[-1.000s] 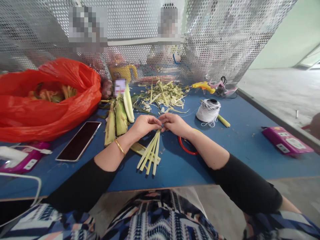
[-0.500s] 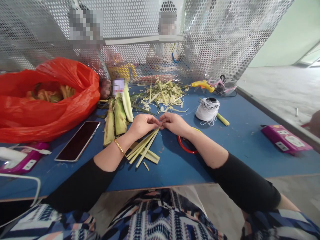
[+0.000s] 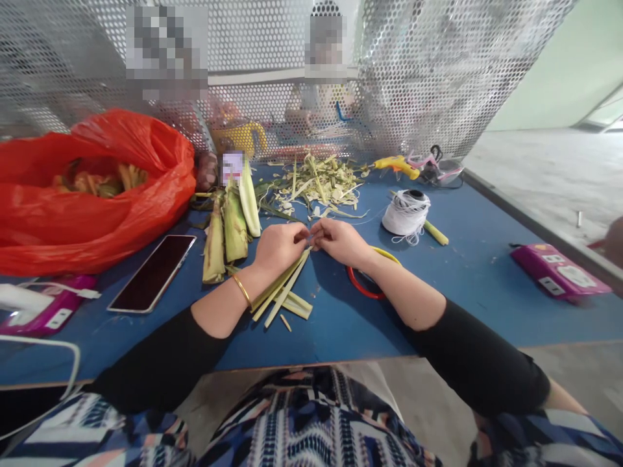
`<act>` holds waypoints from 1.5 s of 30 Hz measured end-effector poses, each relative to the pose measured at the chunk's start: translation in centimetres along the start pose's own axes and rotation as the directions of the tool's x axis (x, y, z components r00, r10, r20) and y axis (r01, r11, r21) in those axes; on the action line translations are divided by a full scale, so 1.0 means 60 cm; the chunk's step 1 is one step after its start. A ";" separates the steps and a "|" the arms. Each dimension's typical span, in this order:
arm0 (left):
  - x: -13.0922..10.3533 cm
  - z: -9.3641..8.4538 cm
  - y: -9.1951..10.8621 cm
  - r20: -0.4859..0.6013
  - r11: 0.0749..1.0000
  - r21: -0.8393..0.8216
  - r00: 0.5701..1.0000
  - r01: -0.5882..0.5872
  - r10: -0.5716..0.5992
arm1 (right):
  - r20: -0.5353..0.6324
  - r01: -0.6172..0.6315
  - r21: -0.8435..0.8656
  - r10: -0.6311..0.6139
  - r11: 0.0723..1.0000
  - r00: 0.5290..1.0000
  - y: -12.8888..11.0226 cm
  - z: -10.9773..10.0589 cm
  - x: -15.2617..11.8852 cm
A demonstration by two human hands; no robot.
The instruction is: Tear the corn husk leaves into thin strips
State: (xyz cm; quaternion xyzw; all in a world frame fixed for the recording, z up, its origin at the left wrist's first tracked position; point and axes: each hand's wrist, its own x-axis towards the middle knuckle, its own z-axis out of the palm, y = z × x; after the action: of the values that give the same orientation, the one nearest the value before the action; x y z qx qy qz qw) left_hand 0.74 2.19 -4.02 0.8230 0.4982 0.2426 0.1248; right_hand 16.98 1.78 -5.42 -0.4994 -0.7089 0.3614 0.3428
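My left hand (image 3: pixel 282 248) and my right hand (image 3: pixel 339 240) meet fingertip to fingertip above the blue table. Pale green plant strips (image 3: pixel 288 289) fan out toward me from under the fingertips, their far ends gathered together. The left fingers are closed at those gathered ends and partly cover the strips. Thumb and forefinger of the right hand are pinched close by; what lies in the pinch is too small to make out. A spool of white thread (image 3: pixel 405 214) stands to the right, a fine thread trailing from it. Beneath my right wrist lies a red and yellow ring (image 3: pixel 363 288).
Left are a red plastic bag (image 3: pixel 160 188), a phone (image 3: pixel 152 274) and thick husk pieces (image 3: pixel 236 227). Plant scraps (image 3: pixel 326 181) are heaped behind my hands. A yellow glue gun (image 3: pixel 396 167), glasses (image 3: pixel 440 170) and a purple pack (image 3: pixel 559 271) lie right. Perforated mesh (image 3: pixel 272 39) closes the back.
My left hand has turned knuckles-up and its wrist has shifted slightly right, covering more of the strips. A small gap has opened between the two hands' fingertips. The right hand has barely moved.
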 end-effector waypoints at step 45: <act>0.017 0.011 -0.034 -0.039 0.934 -0.236 0.957 0.270 -0.286 | 0.157 0.051 0.390 -0.121 0.920 0.980 -0.013 -0.001 -0.004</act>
State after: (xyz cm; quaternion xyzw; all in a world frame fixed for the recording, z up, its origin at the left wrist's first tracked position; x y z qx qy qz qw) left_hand -0.10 4.08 -5.21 0.7151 0.5826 0.3079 0.2333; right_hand 16.70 1.39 -4.76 -0.3568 -0.6734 0.5208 0.3848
